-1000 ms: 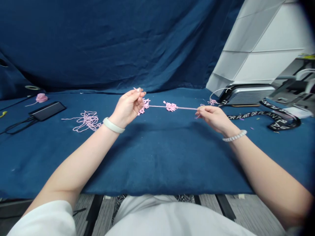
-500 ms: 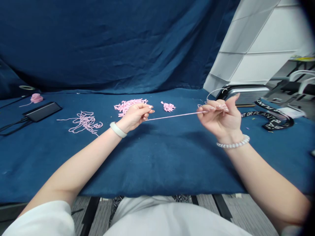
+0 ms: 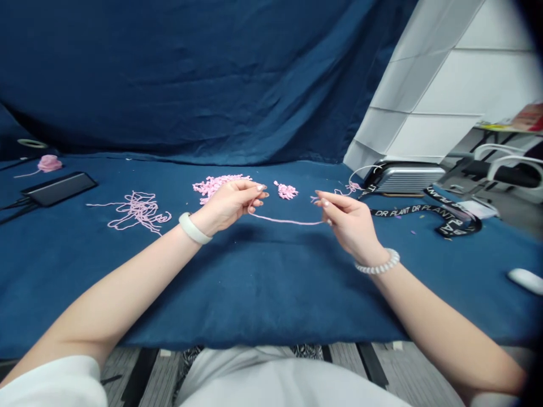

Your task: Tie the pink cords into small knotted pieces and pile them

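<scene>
A strand of pink yarn (image 3: 288,221) hangs in a shallow sag between my two hands, above the blue cloth. My left hand (image 3: 232,204) pinches one end of it between thumb and fingers. At the other end, my right hand (image 3: 345,217) grips the strand, and a short tip pokes out past its fingers. Behind my left hand lies a pile of pink crocheted yarn (image 3: 212,185), partly covered by that hand. A smaller pink crocheted piece (image 3: 286,190) rests on the cloth between the hands, farther back.
Loose pink yarn (image 3: 138,212) lies tangled at left, near a black power bank (image 3: 61,188) with cables and a pink yarn ball (image 3: 50,163). At right are a silver-black case (image 3: 409,179), a lettered black strap (image 3: 399,212) and a white mouse (image 3: 526,280).
My right hand has come left and turned palm down, nearer my left hand. The yarn, stretched taut before, now sags. The view has shifted slightly right.
</scene>
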`<state>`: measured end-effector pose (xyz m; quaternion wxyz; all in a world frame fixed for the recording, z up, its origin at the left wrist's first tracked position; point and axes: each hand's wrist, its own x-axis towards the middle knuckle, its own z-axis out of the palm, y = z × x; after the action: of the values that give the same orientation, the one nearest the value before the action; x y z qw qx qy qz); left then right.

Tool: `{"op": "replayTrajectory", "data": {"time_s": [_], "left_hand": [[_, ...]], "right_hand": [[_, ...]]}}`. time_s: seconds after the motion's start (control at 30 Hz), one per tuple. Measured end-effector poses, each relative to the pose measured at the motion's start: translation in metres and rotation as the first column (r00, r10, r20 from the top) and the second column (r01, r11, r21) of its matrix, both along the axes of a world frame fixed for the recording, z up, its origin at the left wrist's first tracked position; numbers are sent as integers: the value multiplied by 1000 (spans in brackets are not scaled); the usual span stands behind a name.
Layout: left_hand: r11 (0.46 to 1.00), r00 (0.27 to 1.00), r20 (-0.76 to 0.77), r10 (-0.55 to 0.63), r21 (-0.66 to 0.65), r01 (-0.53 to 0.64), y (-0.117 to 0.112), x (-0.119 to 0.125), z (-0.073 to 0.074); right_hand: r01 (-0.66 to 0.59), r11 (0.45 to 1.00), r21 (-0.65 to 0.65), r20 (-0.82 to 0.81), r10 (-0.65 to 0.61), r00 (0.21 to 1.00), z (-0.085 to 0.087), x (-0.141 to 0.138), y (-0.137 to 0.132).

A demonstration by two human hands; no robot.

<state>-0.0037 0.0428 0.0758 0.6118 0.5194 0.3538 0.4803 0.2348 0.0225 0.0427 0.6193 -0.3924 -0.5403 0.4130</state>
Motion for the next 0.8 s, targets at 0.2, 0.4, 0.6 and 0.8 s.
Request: {"op": "replayTrajectory", "data": {"time_s": [0.2,0.4,0.6,0.8], "left_hand": [[998,994,102,-49,43,45,-23,4,17],[983,973,229,-28,183,-15,-33,6,24],[971,951,305,42,213,-111,-31,10,20],[923,962,255,94,340,-180,-38,16,17]], "right_hand": [[-180,961,211,96,163,982,45,-48,-9],[-300,925,232,12,306,952,71,-86,-14],[-312,935,168,-78,328,941,63,-88,-16],[-390,920,41,-194,390,900,60,-91,-16]]}}
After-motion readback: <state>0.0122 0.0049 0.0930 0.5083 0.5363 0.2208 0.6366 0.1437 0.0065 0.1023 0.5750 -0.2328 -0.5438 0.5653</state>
